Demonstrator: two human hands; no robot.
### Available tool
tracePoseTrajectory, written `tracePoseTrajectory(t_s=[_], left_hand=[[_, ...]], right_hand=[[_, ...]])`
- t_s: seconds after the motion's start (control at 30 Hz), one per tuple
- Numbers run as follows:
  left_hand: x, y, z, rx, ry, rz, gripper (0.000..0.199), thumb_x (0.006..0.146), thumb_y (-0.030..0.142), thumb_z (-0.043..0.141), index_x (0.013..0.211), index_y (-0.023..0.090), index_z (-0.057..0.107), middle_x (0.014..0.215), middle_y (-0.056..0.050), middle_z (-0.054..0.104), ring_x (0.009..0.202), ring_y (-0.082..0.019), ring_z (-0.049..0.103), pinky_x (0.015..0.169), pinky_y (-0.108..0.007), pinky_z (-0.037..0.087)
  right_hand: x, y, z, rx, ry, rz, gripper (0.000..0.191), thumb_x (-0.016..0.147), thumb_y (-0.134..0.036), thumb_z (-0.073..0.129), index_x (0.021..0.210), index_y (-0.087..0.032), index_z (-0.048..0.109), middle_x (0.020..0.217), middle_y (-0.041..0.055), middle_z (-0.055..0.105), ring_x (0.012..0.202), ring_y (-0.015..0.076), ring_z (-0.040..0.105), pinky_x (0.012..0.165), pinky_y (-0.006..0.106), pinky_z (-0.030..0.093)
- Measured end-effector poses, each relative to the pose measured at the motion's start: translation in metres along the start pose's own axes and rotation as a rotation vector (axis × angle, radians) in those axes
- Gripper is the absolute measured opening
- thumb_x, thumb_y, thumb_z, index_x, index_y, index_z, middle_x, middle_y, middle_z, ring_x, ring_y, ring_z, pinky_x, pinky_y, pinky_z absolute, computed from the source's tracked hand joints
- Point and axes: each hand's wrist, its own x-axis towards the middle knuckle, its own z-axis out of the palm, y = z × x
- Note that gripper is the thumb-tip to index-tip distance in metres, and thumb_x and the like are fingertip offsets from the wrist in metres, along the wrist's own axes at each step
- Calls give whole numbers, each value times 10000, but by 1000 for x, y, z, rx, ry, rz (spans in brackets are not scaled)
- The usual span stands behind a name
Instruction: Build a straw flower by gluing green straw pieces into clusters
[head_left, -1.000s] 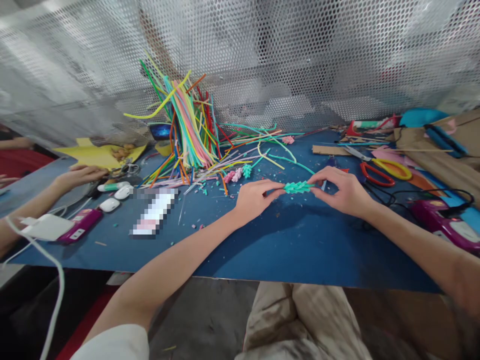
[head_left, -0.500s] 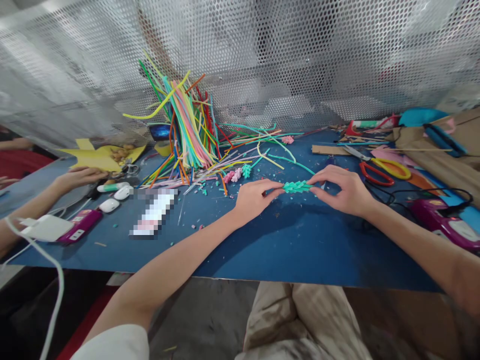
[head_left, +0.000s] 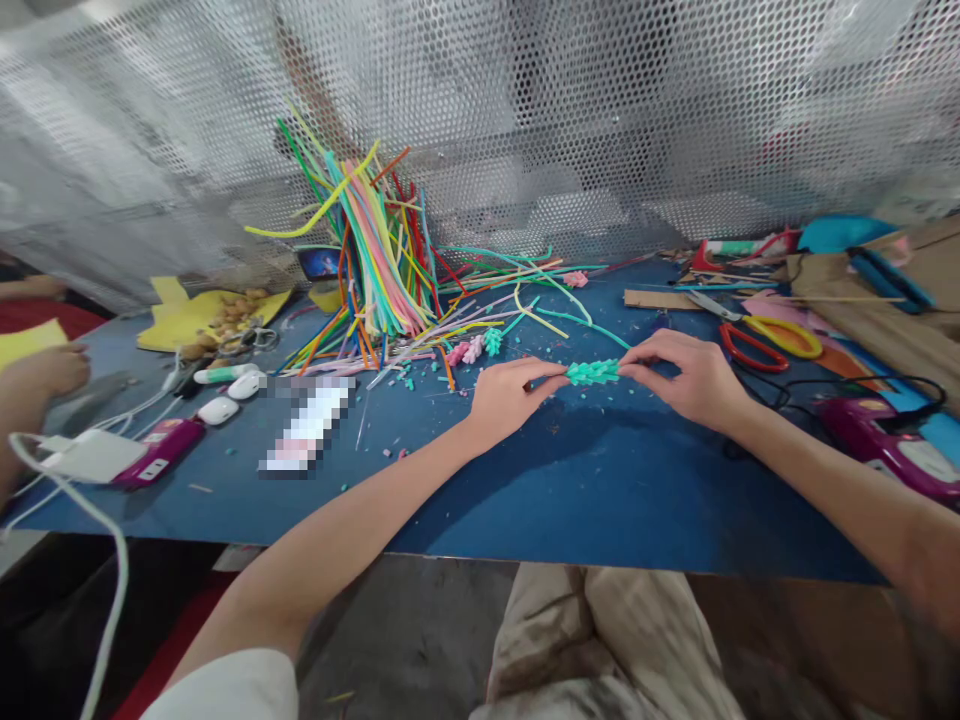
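Observation:
A spiky turquoise piece [head_left: 592, 373] is stretched level between my two hands, above the blue table [head_left: 570, 480]. My left hand [head_left: 510, 400] pinches its left end between thumb and fingers. At its right end, the thumb and fingers of my right hand [head_left: 682, 378] are closed on it. A similar small turquoise cluster [head_left: 492, 341] lies beyond my left hand, beside pink clusters [head_left: 466, 351]. Behind them stands a thick bundle of coloured fuzzy stems [head_left: 382, 250].
Right of my hands lie red-handled scissors [head_left: 752, 348], yellow-handled scissors [head_left: 787, 338] and a purple power strip [head_left: 892, 440]. To the left are a pixelated phone [head_left: 311, 425], a white charger [head_left: 94, 455] and another person's hand [head_left: 52, 370]. A perforated metal panel [head_left: 600, 130] rises behind.
The other person's hand at the left has moved back leftward, now with a yellow sheet by it. My hands and the turquoise piece have hardly moved.

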Motion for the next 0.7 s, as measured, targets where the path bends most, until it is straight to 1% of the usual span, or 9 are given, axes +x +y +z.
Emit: tracePoseTrajectory(t_s=[0.2,0.43,0.7], left_hand=[[0,0,1,6,16,10,265,968,456,602,1036,274,782,963,25,785,668,-108,650,715,-258,510],[-1,0,1,12,11,12,286,973,465,589,1037,267,785,969,8,786,658,-109,651,714,-262,521],[-1,0,2,0,36,29,275,966,460,603,1026,265,786,951,8,786,665,-109,661,719,-257,526]], right_hand=[[-1,-2,1,16,-15,7,75,944,-321,652,929,-257,689,871,18,722,813,188,646,784,362,529],[-1,-3,1,36,-31,16,72,950,-312,642,926,-257,683,868,17,712,805,182,636,785,361,525],[-1,-2,3,48,-37,48,84,949,-324,642,916,-255,676,873,15,710,794,176,632,757,347,521]])
